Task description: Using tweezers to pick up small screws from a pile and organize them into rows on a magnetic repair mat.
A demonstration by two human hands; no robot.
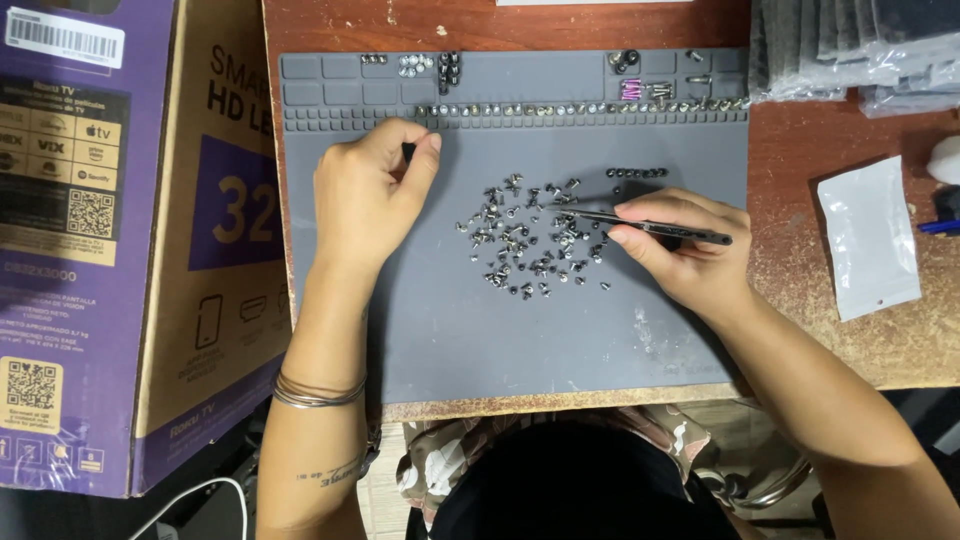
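- Closest to the camera is my lap, patterned fabric and something dark, pressed up against the tabletop (830, 150) edge so I can lean right over the work.
- Grey mat (520, 320) sits square in front of me. Soft surface, so tiny parts don't bounce or roll off the wood.
- Screws (530, 235) are in a loose pile mid-mat, spread thin enough that I can tell them apart one by one.
- Right hand (690, 250) is pinched on black tweezers (640, 222), held low and nearly flat, tips poking into the right side of the pile. Flat angle lets me nudge single screws without scattering the rest.
- Left hand (375, 190) is curled near the mat's upper left, thumb and fingertips closed on something small and dark. Can't tell what it is.
- Sorted row (580, 107) of screws runs along the ridge at the top of the mat, and the little trays (430, 65) above it hold a few small batches, kept away from the pile so they don't mix.
- Short line of dark screws (637, 172) lies just above my right hand.
- Cardboard box (120, 240) stands off to the left, clear bag (868, 235) and a stack of bags (850, 50) on the right, all off the mat.
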